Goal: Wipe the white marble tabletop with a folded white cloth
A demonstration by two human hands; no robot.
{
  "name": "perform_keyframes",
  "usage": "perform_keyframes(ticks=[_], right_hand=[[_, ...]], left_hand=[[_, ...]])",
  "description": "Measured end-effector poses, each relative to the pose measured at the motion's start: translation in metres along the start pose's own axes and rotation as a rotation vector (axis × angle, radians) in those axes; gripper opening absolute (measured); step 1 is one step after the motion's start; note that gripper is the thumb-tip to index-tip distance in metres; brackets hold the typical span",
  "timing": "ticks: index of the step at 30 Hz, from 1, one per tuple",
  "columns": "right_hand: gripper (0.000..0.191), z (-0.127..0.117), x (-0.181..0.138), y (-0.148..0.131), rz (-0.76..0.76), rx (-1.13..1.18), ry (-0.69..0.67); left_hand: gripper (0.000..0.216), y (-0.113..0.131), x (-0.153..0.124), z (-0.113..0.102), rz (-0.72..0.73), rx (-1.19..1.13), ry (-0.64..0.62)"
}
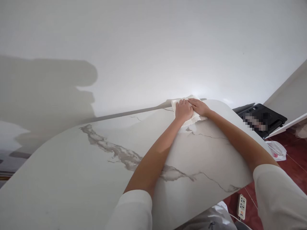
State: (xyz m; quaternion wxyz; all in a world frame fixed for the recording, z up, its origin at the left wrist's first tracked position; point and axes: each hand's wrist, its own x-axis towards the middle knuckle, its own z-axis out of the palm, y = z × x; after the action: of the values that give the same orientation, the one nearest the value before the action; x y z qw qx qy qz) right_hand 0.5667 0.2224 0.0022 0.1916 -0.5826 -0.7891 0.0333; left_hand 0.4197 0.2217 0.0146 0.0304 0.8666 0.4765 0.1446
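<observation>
A crumpled white cloth lies on the far edge of a white, grey-veined table, beside the wall. My left hand presses down on it, fingers curled over the fabric. From the right, my right hand rests on the same cloth with its fingers stretched out flat towards the left hand. The two hands nearly touch, and parts of the cloth show around them. Both arms reach forward across the tabletop.
A white wall runs along the table's far side. To the right are a black case-like object, partly pixelated, and a white plastic bag. On the red floor, a power strip lies near the table's front right.
</observation>
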Motion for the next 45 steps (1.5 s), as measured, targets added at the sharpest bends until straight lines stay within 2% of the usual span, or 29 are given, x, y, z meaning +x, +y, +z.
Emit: perform_keyframes(ticks=[6, 11, 28, 38, 45], right_hand=[[0.055, -0.01, -0.022, 0.021, 0.014, -0.016, -0.017], [0.055, -0.021, -0.054, 0.019, 0.057, -0.052, -0.014], [0.053, -0.031, -0.157, -0.02, 0.075, -0.115, 0.035], [0.052, -0.037, -0.218, -0.05, 0.022, -0.099, 0.071], [0.053, -0.045, -0.27, -0.062, -0.008, -0.11, 0.075]], left_hand=[[0.057, 0.024, 0.002, 0.008, 0.045, -0.008, -0.009], [0.059, 0.045, -0.014, 0.008, 0.089, -0.011, -0.041], [0.058, 0.092, -0.1, -0.004, 0.157, -0.052, -0.063], [0.057, 0.116, -0.161, -0.012, 0.161, -0.037, -0.043], [0.061, 0.14, -0.2, -0.015, 0.228, -0.059, -0.083]])
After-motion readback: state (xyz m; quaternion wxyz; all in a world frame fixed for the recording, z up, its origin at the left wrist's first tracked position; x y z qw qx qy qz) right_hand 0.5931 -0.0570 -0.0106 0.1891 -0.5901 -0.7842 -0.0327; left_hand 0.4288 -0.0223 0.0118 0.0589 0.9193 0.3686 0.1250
